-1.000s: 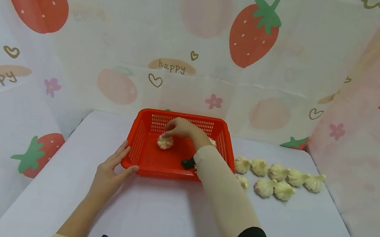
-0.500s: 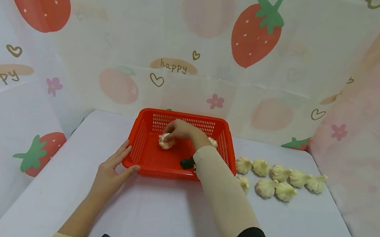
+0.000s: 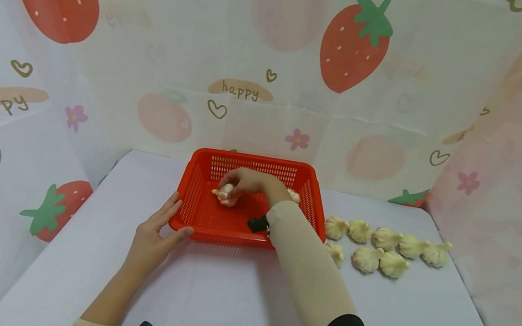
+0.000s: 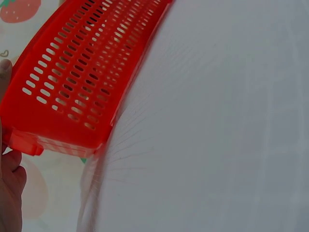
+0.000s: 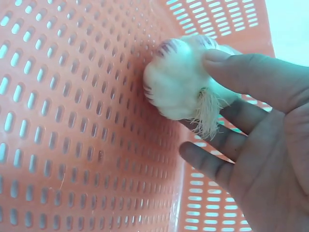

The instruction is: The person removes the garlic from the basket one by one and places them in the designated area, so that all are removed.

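In the head view my right hand (image 3: 246, 181) reaches into a red plastic basket (image 3: 224, 237) and pinches a garlic bulb (image 3: 224, 195) left of the basket's middle. From the right wrist, the bulb (image 5: 176, 82) shows purple-streaked skin and a tuft of roots. My thumb (image 5: 256, 75) presses its near side, with other fingers behind and below it. My left hand (image 3: 154, 239) holds the basket's front left corner, thumb at the front rim and fingers along the left side. The left wrist view shows its curled fingers (image 4: 12, 179) at the corner.
Another garlic bulb (image 3: 293, 196) lies at the basket's right side, partly covered by my right wrist. Several pale garlic bulbs (image 3: 385, 238) lie in two rows right of the basket on the white-covered table (image 3: 211, 303). A strawberry-printed sheet (image 3: 253, 38) hangs behind.
My right fingers have closed around the garlic bulb, which has turned so its stem points left. My left hand stays at the basket corner.
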Demonstrator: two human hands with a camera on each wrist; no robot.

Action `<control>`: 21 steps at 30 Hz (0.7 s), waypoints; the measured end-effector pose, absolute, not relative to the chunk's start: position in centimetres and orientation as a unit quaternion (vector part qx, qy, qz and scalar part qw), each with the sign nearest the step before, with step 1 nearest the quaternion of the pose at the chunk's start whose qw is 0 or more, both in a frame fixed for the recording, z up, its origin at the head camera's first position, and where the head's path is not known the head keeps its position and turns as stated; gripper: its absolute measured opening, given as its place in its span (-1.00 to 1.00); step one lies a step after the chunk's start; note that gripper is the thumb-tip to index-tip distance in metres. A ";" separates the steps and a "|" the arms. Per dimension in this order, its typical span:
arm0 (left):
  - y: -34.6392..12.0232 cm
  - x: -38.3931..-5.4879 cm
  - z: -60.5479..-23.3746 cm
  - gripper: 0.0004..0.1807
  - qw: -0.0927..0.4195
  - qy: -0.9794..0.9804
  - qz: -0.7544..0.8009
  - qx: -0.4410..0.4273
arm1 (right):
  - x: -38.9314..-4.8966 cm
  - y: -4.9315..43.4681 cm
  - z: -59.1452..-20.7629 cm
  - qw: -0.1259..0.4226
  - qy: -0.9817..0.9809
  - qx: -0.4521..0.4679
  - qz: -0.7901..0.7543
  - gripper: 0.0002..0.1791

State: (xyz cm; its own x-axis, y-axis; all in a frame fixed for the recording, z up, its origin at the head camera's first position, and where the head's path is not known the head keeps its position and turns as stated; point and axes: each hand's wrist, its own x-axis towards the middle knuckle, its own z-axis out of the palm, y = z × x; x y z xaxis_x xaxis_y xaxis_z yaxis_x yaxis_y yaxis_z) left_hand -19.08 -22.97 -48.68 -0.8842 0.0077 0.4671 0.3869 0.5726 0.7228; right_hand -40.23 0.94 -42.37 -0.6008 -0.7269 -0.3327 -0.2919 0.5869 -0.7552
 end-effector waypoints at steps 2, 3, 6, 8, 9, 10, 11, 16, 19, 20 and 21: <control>-23.0 -19.1 -48.7 -0.14 0.213 -0.861 -0.447 -0.115 | -40.2 0.9 -42.4 0.336 0.822 -0.310 -0.338 -0.66; -23.0 -19.1 -48.7 -0.14 0.213 -0.861 -0.447 -0.115 | -40.2 0.9 -42.4 0.341 0.820 -0.311 -0.339 -0.66; -23.0 -19.1 -48.7 -0.14 0.215 -0.861 -0.447 -0.116 | -40.1 0.7 -42.5 0.361 0.806 -0.310 -0.352 -0.64; -23.1 -19.1 -48.6 -0.14 0.216 -0.860 -0.446 -0.118 | -40.0 0.5 -42.5 0.372 0.796 -0.305 -0.367 -0.65; -23.1 -19.1 -48.6 -0.14 0.217 -0.860 -0.446 -0.118 | -39.9 0.3 -42.5 0.375 0.792 -0.302 -0.375 -0.65; -23.1 -19.0 -48.5 -0.14 0.217 -0.861 -0.446 -0.118 | -39.9 0.2 -42.5 0.379 0.789 -0.299 -0.381 -0.66; -23.1 -19.0 -48.5 -0.14 0.217 -0.861 -0.445 -0.118 | -39.8 0.1 -42.5 0.378 0.790 -0.299 -0.380 -0.67; -23.0 -19.0 -48.5 -0.15 0.217 -0.859 -0.447 -0.122 | -39.3 -0.5 -42.3 0.330 0.838 -0.303 -0.311 -0.52; -23.0 -18.9 -48.4 -0.14 0.216 -0.859 -0.449 -0.122 | -39.1 -0.8 -42.2 0.308 0.864 -0.300 -0.264 -0.35; -22.9 -18.9 -48.4 -0.14 0.216 -0.859 -0.448 -0.121 | -39.1 -0.9 -42.2 0.305 0.868 -0.300 -0.253 -0.31; -22.9 -18.9 -48.4 -0.14 0.216 -0.860 -0.447 -0.121 | -39.1 -0.9 -42.2 0.304 0.871 -0.296 -0.247 -0.29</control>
State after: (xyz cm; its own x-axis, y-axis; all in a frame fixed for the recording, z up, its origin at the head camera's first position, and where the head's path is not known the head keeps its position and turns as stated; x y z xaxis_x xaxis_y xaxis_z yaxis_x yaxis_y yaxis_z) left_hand -18.90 -22.90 -48.36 -0.8774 0.0143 0.4795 0.4007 0.5714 0.7162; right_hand -39.07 -0.94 -42.17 -0.6391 -0.6666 -0.3835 -0.3661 0.7023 -0.6106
